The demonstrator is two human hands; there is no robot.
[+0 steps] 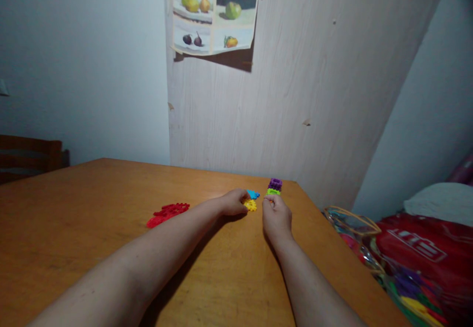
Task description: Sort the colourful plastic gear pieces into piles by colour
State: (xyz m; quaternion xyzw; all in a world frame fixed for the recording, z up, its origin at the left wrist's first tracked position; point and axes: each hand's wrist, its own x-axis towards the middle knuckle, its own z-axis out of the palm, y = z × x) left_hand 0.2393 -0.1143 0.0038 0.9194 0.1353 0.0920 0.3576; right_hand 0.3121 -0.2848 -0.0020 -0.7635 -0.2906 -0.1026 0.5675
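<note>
Far out over the wooden table, my left hand (234, 203) has its thumb and fingers closed on the edge of a yellow plastic building piece (251, 205). Just behind it lies a blue piece (253, 195), partly covered by my fingers. My right hand (278, 217) is closed around the near end of a joined row of toothed plastic pieces. In that row a purple piece (275, 184) is at the far end and a green piece (274, 192) comes before it; a bit of orange shows at my fingers. Several red pieces (170, 213) lie left of my left forearm.
The wooden table (111, 189) ends at a panelled wall with a fruit picture (214, 19) on it. Beyond its right edge are a red bag (424, 258) and a container of colourful plastic pieces (414, 292). A wooden chair (29, 152) stands at the far left.
</note>
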